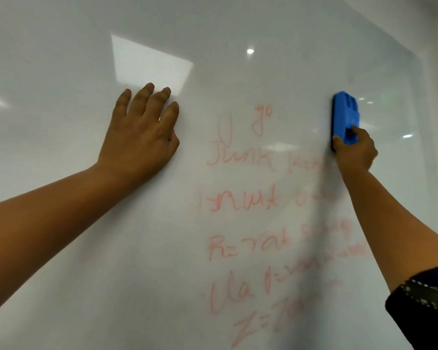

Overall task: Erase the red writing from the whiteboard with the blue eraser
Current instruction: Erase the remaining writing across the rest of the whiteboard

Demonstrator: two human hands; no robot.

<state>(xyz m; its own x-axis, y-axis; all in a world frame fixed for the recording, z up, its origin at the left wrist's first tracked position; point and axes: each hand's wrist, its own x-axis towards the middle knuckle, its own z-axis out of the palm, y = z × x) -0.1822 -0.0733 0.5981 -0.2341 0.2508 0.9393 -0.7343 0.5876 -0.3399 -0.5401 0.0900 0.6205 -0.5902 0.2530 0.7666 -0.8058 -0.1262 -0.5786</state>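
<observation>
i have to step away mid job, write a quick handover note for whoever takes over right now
Left hand: open, flat on the whiteboard, left of the text.
Right hand: grips the blue eraser, held upright on the board at the upper right of the text.
Done: the right ends of the lines look smeared and faint.
Left: most of the red writing, from top to bottom, is readable.

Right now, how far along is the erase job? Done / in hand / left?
Done: the right-hand ends of the red writing look smeared and faded. In hand: the right hand grips the blue eraser against the whiteboard, up beside the top lines; the left hand rests flat on the board. Left: most of it, since the left parts of all the lines remain legible.
</observation>
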